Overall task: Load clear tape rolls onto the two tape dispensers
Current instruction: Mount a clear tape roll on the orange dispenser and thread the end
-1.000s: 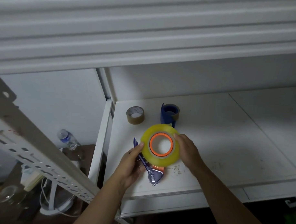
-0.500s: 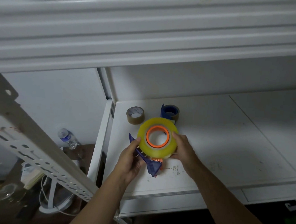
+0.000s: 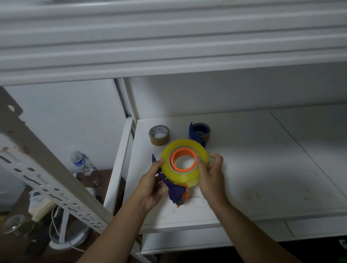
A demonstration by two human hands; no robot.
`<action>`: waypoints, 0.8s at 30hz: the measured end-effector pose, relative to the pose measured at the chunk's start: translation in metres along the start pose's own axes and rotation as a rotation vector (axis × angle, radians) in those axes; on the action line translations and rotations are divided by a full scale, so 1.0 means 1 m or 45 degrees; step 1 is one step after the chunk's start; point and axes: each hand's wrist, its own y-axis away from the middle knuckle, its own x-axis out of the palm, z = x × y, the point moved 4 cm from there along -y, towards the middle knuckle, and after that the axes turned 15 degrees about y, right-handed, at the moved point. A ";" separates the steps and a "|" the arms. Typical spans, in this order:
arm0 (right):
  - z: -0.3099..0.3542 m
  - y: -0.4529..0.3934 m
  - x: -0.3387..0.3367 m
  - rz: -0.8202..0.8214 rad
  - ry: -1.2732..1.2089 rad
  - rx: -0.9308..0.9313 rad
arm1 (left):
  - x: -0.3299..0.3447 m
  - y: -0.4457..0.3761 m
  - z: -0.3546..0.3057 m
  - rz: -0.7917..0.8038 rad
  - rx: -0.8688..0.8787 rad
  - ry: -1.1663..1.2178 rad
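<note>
A yellowish clear tape roll (image 3: 184, 175) with an orange core sits on a blue tape dispenser (image 3: 174, 191), held above the white shelf (image 3: 255, 173). My left hand (image 3: 152, 186) grips the dispenser's blue frame at the roll's left edge. My right hand (image 3: 211, 176) holds the roll's right side, with fingers at the orange core. Behind them a second blue dispenser (image 3: 198, 132) carrying a brown roll stands on the shelf. The first dispenser's hub is hidden under the roll.
A loose brown tape roll (image 3: 159, 135) lies at the back left of the shelf. A perforated metal upright (image 3: 49, 178) slants across the left. Below it are a plastic bottle (image 3: 81, 163), a glass jar (image 3: 18, 225) and cords. An upper shelf beam (image 3: 171, 42) overhangs.
Both hands lifted the roll and dispenser slightly up and back. My right hand's fingers moved from the roll's outer edge onto the orange core.
</note>
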 end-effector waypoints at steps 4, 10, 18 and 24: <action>-0.006 0.001 0.005 0.097 0.014 0.018 | -0.004 0.001 -0.006 -0.044 0.013 0.015; 0.004 -0.031 0.001 0.465 0.014 0.032 | -0.008 0.003 -0.008 -0.023 0.047 -0.077; 0.003 -0.016 0.012 0.062 -0.004 -0.006 | 0.004 -0.001 -0.002 0.012 0.209 -0.093; -0.005 -0.027 0.015 0.313 -0.134 -0.057 | 0.003 0.000 -0.010 0.052 0.262 0.008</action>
